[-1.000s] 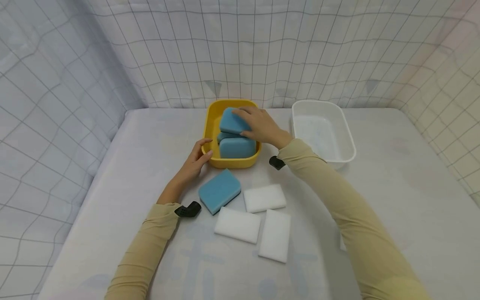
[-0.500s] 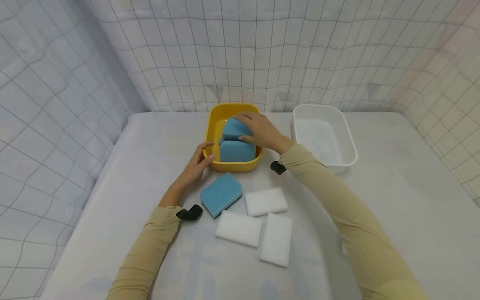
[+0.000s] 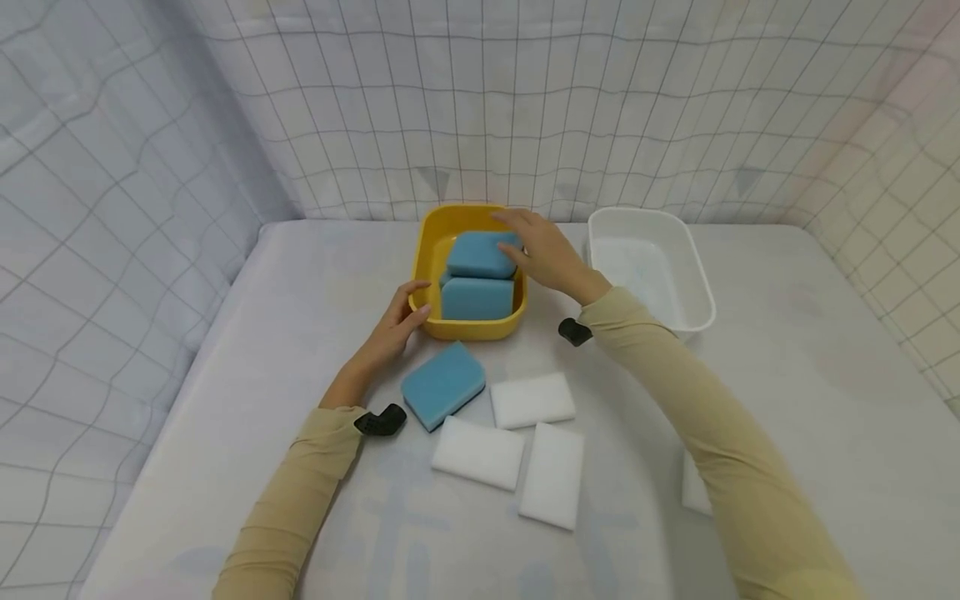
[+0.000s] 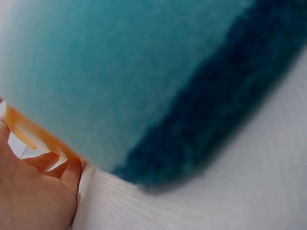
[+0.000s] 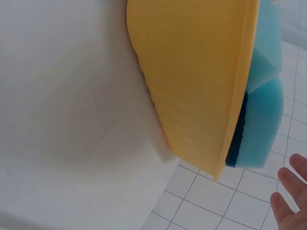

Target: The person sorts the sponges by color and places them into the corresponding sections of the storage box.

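Pale bench (image 3: 300, 283) is bearing a loose blue sponge (image 3: 441, 383) aslant, nearer the left hand (image 3: 386, 335) gripping the yellow tub (image 3: 468, 331); the right hand (image 3: 553, 257) is holding nothing, fingers (image 5: 291, 182) parted

Left hand (image 3: 392, 325) holds the tub (image 3: 471, 331) at its near-left corner. Right hand (image 3: 550, 252) hovers above its right rim, fingers spread.

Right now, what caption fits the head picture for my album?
Left hand holds a yellow tub of blue sponges, right hand close by, white blocks on the table.
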The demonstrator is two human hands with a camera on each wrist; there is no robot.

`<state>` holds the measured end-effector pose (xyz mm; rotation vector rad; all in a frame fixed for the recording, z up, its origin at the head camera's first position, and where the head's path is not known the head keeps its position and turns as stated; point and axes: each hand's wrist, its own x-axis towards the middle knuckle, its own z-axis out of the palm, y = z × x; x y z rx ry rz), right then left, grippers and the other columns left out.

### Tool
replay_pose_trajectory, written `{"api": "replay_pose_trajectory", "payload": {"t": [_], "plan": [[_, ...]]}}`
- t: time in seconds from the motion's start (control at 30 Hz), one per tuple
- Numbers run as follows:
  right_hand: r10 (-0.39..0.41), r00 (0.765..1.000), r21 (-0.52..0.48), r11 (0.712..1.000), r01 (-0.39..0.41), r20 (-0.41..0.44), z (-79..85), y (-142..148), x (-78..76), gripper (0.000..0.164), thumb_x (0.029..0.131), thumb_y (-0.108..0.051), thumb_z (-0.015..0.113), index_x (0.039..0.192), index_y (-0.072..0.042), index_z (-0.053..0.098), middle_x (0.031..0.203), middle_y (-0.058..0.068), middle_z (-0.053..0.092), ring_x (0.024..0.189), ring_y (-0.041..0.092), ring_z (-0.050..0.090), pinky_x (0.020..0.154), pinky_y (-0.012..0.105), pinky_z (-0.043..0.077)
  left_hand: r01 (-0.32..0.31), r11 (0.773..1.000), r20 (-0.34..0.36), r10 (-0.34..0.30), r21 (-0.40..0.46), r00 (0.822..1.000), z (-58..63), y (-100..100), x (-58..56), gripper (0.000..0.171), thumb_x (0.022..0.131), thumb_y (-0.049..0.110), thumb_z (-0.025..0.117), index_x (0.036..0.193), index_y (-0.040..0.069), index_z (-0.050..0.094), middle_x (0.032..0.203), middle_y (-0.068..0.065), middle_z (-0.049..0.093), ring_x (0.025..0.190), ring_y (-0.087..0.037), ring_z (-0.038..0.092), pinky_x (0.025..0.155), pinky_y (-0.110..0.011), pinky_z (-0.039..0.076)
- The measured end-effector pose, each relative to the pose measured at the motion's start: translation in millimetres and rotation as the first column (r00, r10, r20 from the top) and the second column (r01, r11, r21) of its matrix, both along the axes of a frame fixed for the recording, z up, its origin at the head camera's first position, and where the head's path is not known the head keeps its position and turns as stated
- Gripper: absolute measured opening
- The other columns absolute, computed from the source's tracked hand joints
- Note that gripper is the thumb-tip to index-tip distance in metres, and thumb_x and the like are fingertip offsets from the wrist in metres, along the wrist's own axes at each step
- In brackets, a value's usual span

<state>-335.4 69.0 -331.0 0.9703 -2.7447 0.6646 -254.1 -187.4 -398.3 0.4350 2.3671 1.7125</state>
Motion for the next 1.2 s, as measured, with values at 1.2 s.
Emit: {"api": "replay_pose_trajectory", "payload": {"t": [1.2], "plan": [[0.232, 0.949, -0.012, 0.971, -0.24, -0.213, -14.2, 16.7, 41.7, 0.048, 0.088, -0.017, 0.064, 0.132, -0.004, 0.048, 0.134, 0.016, 0.051, 0.124, 0.031, 0.048, 0.106, 0.044, 0.038, -0.005, 1.0, 0.009, 0.005, 0.009, 1.0, 2.7, 1.1, -0.7, 0.046, 0.101, 0.014, 0.036, 0.143, 0.006, 0.019, 0.151, -0.02, 0.014, 0.123, -0.03, 0.029, 0.101, -0.039, 0.028]]}}
